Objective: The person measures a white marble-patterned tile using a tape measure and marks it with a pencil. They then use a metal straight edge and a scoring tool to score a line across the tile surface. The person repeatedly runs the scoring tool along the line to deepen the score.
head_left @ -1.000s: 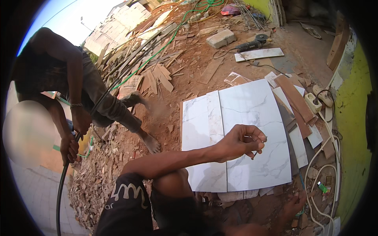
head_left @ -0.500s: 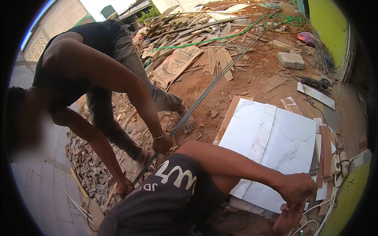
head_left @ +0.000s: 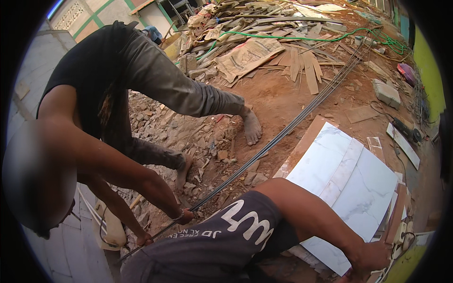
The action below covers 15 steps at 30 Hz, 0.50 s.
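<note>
My left hand, at the lower right beside white marble-look tiles, has curled fingers; what they hold is hidden. A small part of my right hand shows below it at the bottom edge, its fingers mostly hidden. My left arm reaches over my leg in dark printed shorts. At the left, a bent-over barefoot person in a dark top grips a bundle of long thin rods with both hands, low beside my leg.
Wood scraps, a sack and a green hose lie behind. At the right are a concrete block, an angle grinder, cables and a yellow-green wall. Rubble covers ground near the other person.
My view has swung left. My left hand has moved down, closer to my right hand. The other person has bent lower, and the rods now lie diagonally across the ground beside me.
</note>
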### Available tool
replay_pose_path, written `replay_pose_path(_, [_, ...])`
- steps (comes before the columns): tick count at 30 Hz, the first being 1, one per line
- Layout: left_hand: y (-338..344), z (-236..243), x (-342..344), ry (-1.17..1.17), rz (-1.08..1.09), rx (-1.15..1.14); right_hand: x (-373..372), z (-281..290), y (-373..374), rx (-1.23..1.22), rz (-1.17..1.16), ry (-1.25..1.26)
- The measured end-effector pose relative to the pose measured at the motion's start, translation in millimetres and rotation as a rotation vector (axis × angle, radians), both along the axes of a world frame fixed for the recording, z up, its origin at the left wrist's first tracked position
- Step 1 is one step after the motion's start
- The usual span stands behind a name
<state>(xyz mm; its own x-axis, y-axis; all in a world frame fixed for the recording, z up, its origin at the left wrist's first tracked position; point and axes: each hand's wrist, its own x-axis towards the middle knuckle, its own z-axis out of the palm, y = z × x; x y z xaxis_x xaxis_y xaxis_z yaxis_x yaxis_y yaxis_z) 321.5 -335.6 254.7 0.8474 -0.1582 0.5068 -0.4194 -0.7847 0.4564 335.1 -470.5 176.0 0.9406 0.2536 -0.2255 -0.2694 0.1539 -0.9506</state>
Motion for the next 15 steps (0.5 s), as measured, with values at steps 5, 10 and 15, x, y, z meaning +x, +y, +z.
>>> replay_pose_path(5, [-17, -37, 29, 0.119, 0.121, -0.076, 10, 4, 3, -0.092, -0.025, -0.051])
replay_pose_path(10, [-21, -42, 29, 0.299, 0.297, -0.177, 15, 12, 2, -0.161, -0.028, -0.103])
replay_pose_path(15, [-6, -28, 23, 0.266, 0.203, -0.022, 25, 21, -2, -0.252, -0.042, -0.166])
